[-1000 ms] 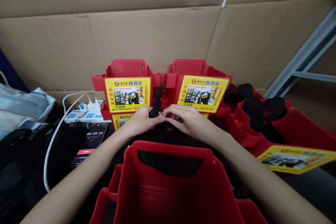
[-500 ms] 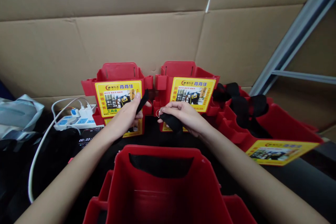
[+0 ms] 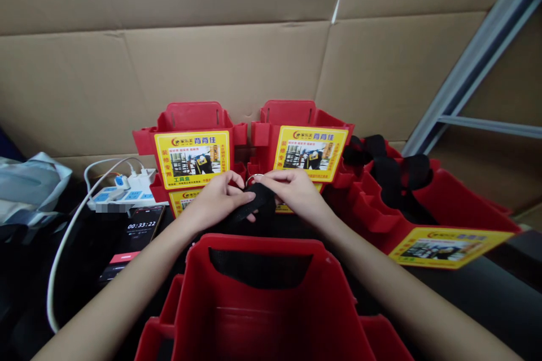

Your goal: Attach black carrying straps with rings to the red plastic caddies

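Observation:
My left hand (image 3: 222, 198) pinches a black webbing strap (image 3: 254, 203), thumb on top. Close beside it, my right hand (image 3: 294, 189) grips the same strap near a metal ring (image 3: 249, 179), which sticks out above the fingertips. The hands partly hide where strap and ring meet. Right below them stands a red plastic tool box (image 3: 262, 316), its inside facing me, with black webbing (image 3: 260, 268) running across its back wall.
Behind stand red tool boxes with yellow labels (image 3: 192, 159) (image 3: 311, 153). To the right lies another red box (image 3: 457, 192) holding black straps. At left are a phone (image 3: 135, 242) showing a timer, a white power strip (image 3: 127, 197) and a cable. Cardboard (image 3: 224, 67) forms the back wall.
My left hand has moved right and down, bringing its strap end to the ring at my right hand. The two hands now meet. More of the phone shows.

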`<state>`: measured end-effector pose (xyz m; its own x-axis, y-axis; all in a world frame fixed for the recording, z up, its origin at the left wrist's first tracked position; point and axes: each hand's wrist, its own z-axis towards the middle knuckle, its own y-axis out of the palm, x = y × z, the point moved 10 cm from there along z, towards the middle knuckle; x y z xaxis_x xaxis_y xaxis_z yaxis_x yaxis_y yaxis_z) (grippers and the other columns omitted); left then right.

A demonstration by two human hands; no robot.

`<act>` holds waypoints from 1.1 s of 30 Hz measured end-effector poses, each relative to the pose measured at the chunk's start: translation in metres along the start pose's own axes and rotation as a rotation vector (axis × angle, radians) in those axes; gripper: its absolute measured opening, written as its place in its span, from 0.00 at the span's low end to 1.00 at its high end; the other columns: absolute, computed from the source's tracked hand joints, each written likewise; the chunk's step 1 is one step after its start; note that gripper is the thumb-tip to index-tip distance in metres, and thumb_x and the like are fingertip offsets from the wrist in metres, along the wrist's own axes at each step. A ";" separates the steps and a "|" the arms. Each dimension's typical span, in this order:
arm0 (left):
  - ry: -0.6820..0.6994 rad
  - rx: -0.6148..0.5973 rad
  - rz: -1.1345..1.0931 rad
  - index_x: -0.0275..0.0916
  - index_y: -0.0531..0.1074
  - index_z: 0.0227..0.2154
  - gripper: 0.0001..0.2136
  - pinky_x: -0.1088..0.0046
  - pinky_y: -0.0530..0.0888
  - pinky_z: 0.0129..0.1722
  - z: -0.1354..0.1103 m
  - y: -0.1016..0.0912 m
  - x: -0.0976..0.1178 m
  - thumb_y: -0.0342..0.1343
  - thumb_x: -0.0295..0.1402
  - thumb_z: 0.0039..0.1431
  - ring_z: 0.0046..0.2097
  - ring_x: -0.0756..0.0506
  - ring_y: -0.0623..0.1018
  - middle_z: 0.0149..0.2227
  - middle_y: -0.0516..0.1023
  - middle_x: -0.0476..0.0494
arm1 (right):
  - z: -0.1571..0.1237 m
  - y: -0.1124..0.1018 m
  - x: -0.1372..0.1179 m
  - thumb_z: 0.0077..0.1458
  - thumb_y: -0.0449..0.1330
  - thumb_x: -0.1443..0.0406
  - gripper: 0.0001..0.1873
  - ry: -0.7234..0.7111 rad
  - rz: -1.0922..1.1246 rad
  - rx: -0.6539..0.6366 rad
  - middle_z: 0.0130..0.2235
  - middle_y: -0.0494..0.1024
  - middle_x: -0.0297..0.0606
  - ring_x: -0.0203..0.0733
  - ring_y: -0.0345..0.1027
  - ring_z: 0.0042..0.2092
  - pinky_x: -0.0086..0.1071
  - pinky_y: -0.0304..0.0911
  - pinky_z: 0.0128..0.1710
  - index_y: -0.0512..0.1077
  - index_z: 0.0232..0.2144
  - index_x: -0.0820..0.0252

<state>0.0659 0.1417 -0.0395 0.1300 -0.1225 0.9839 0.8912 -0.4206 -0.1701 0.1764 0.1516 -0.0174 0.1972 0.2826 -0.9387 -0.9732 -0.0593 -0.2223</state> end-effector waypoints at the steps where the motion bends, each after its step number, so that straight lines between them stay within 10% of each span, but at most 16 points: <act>1: 0.006 0.039 -0.017 0.39 0.57 0.30 0.12 0.76 0.72 0.25 0.001 -0.005 0.000 0.58 0.32 0.50 0.23 0.49 0.77 0.22 0.77 0.47 | -0.001 0.001 -0.003 0.42 0.62 0.59 0.12 -0.021 0.028 0.001 0.23 0.74 0.34 0.27 0.61 0.20 0.20 0.59 0.16 0.76 0.22 0.64; 9: 0.048 0.141 0.053 0.35 0.67 0.31 0.06 0.80 0.68 0.22 0.002 -0.021 0.006 0.55 0.32 0.52 0.20 0.52 0.74 0.20 0.77 0.47 | 0.000 0.009 -0.001 0.48 0.59 0.54 0.17 -0.026 0.260 -0.076 0.33 0.78 0.41 0.36 0.71 0.30 0.29 0.72 0.27 0.76 0.26 0.64; 24: 0.197 0.248 0.121 0.35 0.67 0.27 0.08 0.80 0.66 0.21 0.000 -0.031 0.020 0.55 0.35 0.51 0.21 0.52 0.71 0.18 0.71 0.51 | -0.005 0.020 -0.005 0.30 0.69 0.66 0.18 -0.032 0.258 -0.100 0.30 0.76 0.32 0.31 0.71 0.29 0.25 0.70 0.30 0.72 0.29 0.63; 33: 0.269 0.281 0.234 0.35 0.66 0.25 0.07 0.83 0.57 0.19 -0.003 -0.032 0.029 0.56 0.34 0.49 0.18 0.56 0.61 0.15 0.62 0.56 | -0.006 0.023 -0.005 0.41 0.63 0.59 0.12 -0.016 0.240 -0.162 0.29 0.73 0.33 0.32 0.69 0.30 0.29 0.72 0.30 0.69 0.24 0.63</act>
<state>0.0403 0.1491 -0.0058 0.2572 -0.4298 0.8655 0.9396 -0.0981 -0.3280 0.1536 0.1429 -0.0196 -0.0396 0.2574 -0.9655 -0.9599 -0.2782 -0.0348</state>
